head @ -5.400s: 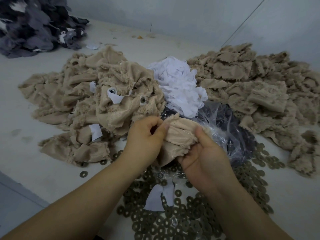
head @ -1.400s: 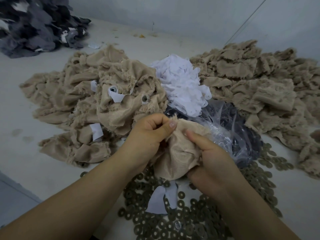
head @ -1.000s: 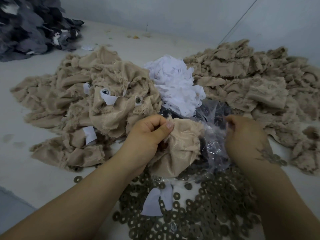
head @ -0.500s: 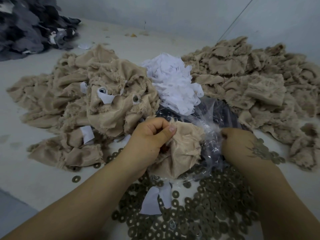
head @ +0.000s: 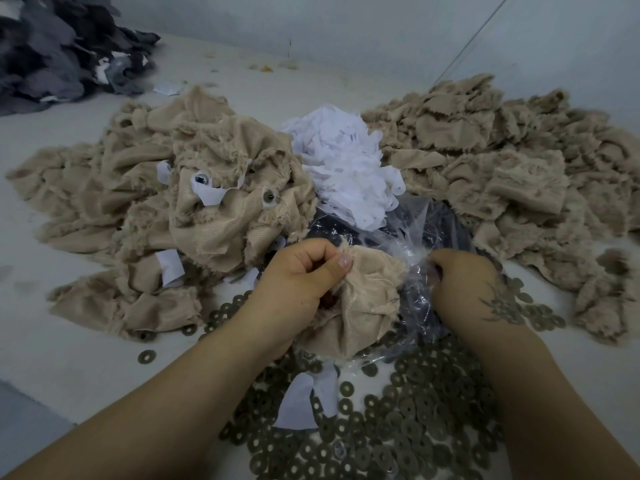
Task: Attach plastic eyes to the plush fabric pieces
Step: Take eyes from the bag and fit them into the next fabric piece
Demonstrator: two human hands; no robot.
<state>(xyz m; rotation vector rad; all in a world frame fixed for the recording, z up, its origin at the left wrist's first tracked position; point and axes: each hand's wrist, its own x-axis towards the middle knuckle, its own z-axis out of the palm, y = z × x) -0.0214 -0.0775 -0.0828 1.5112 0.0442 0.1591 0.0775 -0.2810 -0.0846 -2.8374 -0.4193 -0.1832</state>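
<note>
My left hand (head: pixel 298 275) grips a bunched beige plush piece (head: pixel 363 303) at the centre, thumb pressed on its top edge. My right hand (head: pixel 464 282) reaches into a clear plastic bag (head: pixel 429 237) of dark plastic eyes beside it; its fingertips are curled inside the bag and hidden. Whether they hold an eye cannot be seen. A heap of plush pieces with eyes fitted (head: pixel 221 202) lies to the left, one eye (head: pixel 268 195) showing.
Several dark washers (head: pixel 398 417) cover the table in front. White fabric scraps (head: pixel 343 161) are heaped behind the bag. More beige pieces (head: pixel 502 161) lie on the right. A dark grey fabric pile (head: pixel 59 50) sits at far left.
My right hand let go of the plush piece and moved right into the plastic bag. My left hand kept its grip on the piece.
</note>
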